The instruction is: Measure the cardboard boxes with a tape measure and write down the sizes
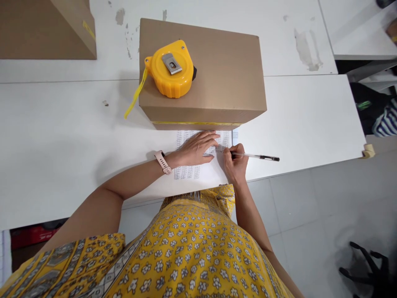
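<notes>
A sheet of paper [187, 172] covered in columns of small handwriting lies at the table's near edge. My left hand [200, 148] rests flat on it with the fingers stretched out. In my right hand [236, 162] a pen [262, 157] is pinched, its clear barrel sticking out to the right; the hand covers its tip. Just beyond the paper stands a closed brown cardboard box [223, 70]. On top of the box, toward the left, lies a yellow tape measure [172, 70] with a metal clip and a yellow strap.
Another cardboard box [46, 31] stands at the back left of the white table [62, 136]. A roll of tape [368, 151] is at the table's right corner. Black chair legs [369, 265] stand on the tiled floor at the lower right.
</notes>
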`<state>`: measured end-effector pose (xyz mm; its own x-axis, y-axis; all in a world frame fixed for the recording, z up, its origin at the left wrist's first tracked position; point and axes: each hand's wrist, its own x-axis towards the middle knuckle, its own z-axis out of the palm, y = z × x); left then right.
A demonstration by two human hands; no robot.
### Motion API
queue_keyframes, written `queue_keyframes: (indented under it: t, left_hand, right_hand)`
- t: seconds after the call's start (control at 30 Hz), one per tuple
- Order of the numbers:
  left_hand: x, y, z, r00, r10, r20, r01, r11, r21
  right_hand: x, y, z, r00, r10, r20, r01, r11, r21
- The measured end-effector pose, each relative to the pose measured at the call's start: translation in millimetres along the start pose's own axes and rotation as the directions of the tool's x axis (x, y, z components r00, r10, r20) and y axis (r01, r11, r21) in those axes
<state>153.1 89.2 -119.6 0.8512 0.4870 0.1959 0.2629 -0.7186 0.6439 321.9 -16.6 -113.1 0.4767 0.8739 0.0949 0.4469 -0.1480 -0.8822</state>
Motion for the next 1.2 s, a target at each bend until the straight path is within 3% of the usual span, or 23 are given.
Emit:
queue_keyframes:
  t: [0.2, 0.33, 0.4, 0.57, 0.7, 0.83, 0.93, 1.0, 1.07, 1.1, 1.13, 1.2]
  left_hand:
    - [0, 0, 0.5, 1.000, -0.014, 0.011, 0.014, 1.000, 0.005]
    - [0, 0, 0.5, 1.000, -0.002, -0.001, 0.002, 1.000, 0.003]
    - [0, 1, -1.1, 1.000, 0.006, 0.004, -0.006, 1.000, 0.007]
    - [0, 2, -6.4, 1.000, 0.001, 0.027, -0.002, 0.999, 0.035]
    - [2, 0, -4.2, 1.000, 0.021, 0.009, -0.022, 0.999, 0.044]
    - [-2, 12, -9.3, 0.973, 0.078, -0.217, -0.064, 0.996, 0.067]
    - [-9, 34, -39.1, 0.872, 0.186, -0.452, -0.095, 0.972, 0.215]
    - [-11, 47, -72.6, 0.742, 0.285, -0.607, -0.055, 0.928, 0.368]
    - [-8, 50, -109.4, 0.592, 0.320, -0.739, 0.057, 0.899, 0.435]
    - [-5, 47, -126.2, 0.570, 0.279, -0.773, 0.100, 0.910, 0.402]
    - [-1, 41, -140.7, 0.583, 0.210, -0.785, 0.130, 0.930, 0.345]
    - [6, 22, -160.8, 0.658, 0.019, -0.753, 0.186, 0.965, 0.187]
  right_hand:
    - [-1, -2, 3, 1.000, -0.008, -0.026, 0.008, 1.000, -0.005]
    - [-1, 3, -1, 0.966, -0.044, -0.254, 0.050, 0.999, 0.014]
    - [1, 9, -10, 0.952, -0.086, -0.292, 0.070, 0.995, -0.064]
    - [15, 31, -35, 0.964, -0.256, -0.077, 0.210, 0.903, -0.375]
    - [26, 42, -39, 0.956, -0.290, 0.040, 0.272, 0.828, -0.490]
    - [31, 46, -35, 0.949, -0.311, 0.055, 0.294, 0.806, -0.514]
    - [32, 50, -34, 0.945, -0.327, 0.016, 0.293, 0.823, -0.487]
    - [32, 53, -34, 0.941, -0.338, -0.016, 0.292, 0.833, -0.470]
    - [32, 55, -34, 0.936, -0.349, -0.041, 0.295, 0.843, -0.450]
    - [32, 55, -34, 0.935, -0.352, -0.051, 0.296, 0.849, -0.437]
    - [32, 56, -33, 0.934, -0.352, -0.063, 0.295, 0.858, -0.420]
    - [34, 58, -33, 0.935, -0.343, -0.088, 0.286, 0.879, -0.382]
